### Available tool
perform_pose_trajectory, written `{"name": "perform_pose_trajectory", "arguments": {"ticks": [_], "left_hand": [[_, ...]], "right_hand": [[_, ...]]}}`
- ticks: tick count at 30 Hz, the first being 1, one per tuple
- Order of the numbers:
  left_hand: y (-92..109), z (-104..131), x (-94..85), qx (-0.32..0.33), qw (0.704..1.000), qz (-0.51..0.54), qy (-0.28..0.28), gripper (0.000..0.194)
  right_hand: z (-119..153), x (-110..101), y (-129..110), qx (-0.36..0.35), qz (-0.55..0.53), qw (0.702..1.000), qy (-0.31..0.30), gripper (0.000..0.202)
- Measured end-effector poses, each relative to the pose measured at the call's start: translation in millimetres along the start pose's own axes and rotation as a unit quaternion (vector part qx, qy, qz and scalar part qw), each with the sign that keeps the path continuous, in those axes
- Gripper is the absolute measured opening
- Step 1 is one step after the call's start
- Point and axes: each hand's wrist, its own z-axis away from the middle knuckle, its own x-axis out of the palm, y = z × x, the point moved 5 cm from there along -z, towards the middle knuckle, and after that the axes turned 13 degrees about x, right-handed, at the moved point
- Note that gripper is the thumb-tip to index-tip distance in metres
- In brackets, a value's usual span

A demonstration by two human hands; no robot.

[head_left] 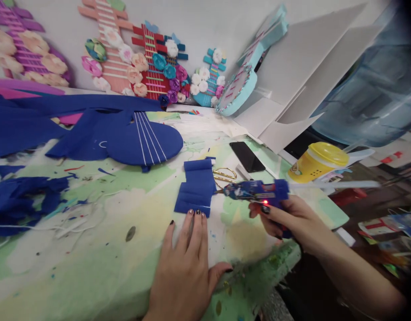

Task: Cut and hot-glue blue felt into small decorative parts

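Note:
My right hand [282,218] is wrapped round a blue hot glue gun [259,191] with a lit red light and a glue stick out of its back. The gun's nozzle points left, at the right edge of a folded piece of blue crepe paper [194,196]. Flat on the table, my left hand [187,258] has its fingers spread, with fingertips resting on the paper's lower edge. Gold-handled scissors [225,174] lie just behind the nozzle, partly hidden by the paper and the gun.
Behind lies a blue paper-covered guitar shape [145,140] with white strings. A black phone [247,156] and a yellow lidded tub [317,160] are at the right. Blue scraps [21,196] lie left. Decorated paper guitars [152,67] lean on the wall, near white boards [302,76].

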Motion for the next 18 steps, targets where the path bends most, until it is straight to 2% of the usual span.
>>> {"name": "perform_pose_trajectory", "arguments": {"ticks": [2, 4, 10, 18], "left_hand": [[0.2, 0.7, 0.2, 0.002, 1.0, -0.006, 0.002, 0.07], [-0.1, 1.6, 0.5, 0.003, 1.0, -0.011, 0.005, 0.07], [-0.3, 1.6, 0.6, 0.021, 0.999, -0.022, 0.021, 0.07], [-4.4, 1.6, 3.0, 0.042, 0.998, -0.003, 0.042, 0.069]], "right_hand": [[-14.9, 18.3, -2.2, 0.015, -0.005, 0.999, -0.045, 0.031], [-26.1, 26.7, -1.3, 0.028, -0.016, 0.998, -0.054, 0.032], [-35.3, 23.4, 11.6, 0.078, -0.055, 0.994, -0.052, 0.031], [-36.7, 25.2, 18.4, 0.106, -0.077, 0.987, -0.091, 0.03]]}}
